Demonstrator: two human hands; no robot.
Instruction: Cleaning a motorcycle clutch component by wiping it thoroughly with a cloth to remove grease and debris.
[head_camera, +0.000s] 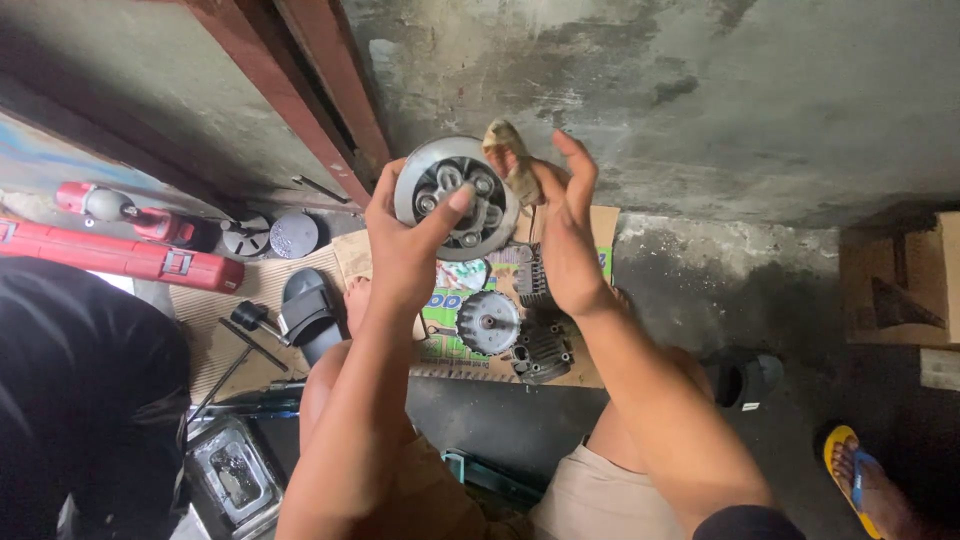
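Your left fingers (385, 205) curl round the left rim of the clutch hub (457, 197), thumb pressed across its face, holding it up in front of you. Your right hand (562, 225) pinches a rag (512, 158) against the hub's upper right edge, its other fingers spread. Below lie a gear (488, 322) and cylinder (541, 350) on cardboard (585, 372).

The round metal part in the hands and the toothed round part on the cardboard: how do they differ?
The round metal part is held up by the left hand while the right hand presses a rag to its rim; the toothed round part lies untouched on the cardboard. The held one looks larger, with a smooth rim; the lying one has teeth around its edge. Both are grey metal discs.
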